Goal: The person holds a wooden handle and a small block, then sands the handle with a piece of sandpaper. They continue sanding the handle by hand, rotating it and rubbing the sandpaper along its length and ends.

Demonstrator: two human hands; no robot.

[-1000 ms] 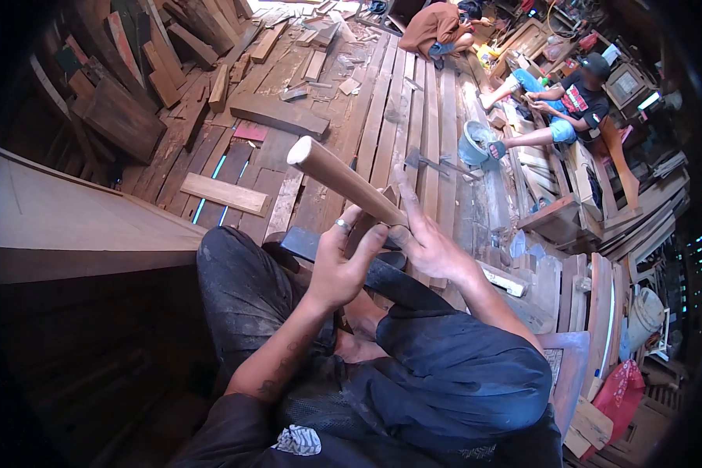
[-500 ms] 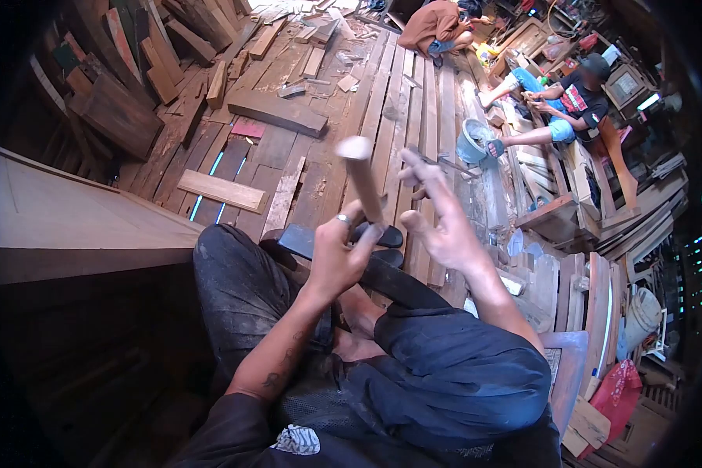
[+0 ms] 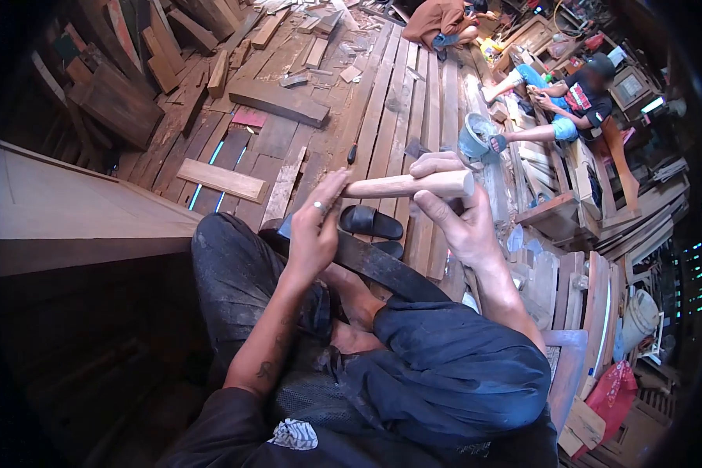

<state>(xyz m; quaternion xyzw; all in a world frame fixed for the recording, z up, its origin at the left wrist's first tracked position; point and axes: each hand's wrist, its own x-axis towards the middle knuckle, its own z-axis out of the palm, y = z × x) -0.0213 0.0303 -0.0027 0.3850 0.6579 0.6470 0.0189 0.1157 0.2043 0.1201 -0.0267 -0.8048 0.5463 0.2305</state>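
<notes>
A round, pale wooden handle [image 3: 402, 186] lies nearly level between my two hands, above the plank floor. My left hand [image 3: 317, 222], with a ring on one finger, has its fingers closed at the handle's left end. At the thicker right end, my right hand [image 3: 460, 210] grips the wood between thumb and fingers. A dark flat blade-like bar [image 3: 366, 261] rests across my lower legs beneath the hands. Black sandals [image 3: 372, 222] sit on the floor just beyond it.
A thick board [image 3: 279, 103] and a lighter plank [image 3: 221, 179] lie on the floor ahead. A grey bucket [image 3: 473, 140] stands near a seated person [image 3: 581, 101] at the right. Another person [image 3: 437, 23] crouches farther back. A pale panel [image 3: 86, 203] is at the left.
The handle has swung from upright to nearly level. My right hand, previously apart from it, has taken hold of its right end. My left hand has shifted slightly left.
</notes>
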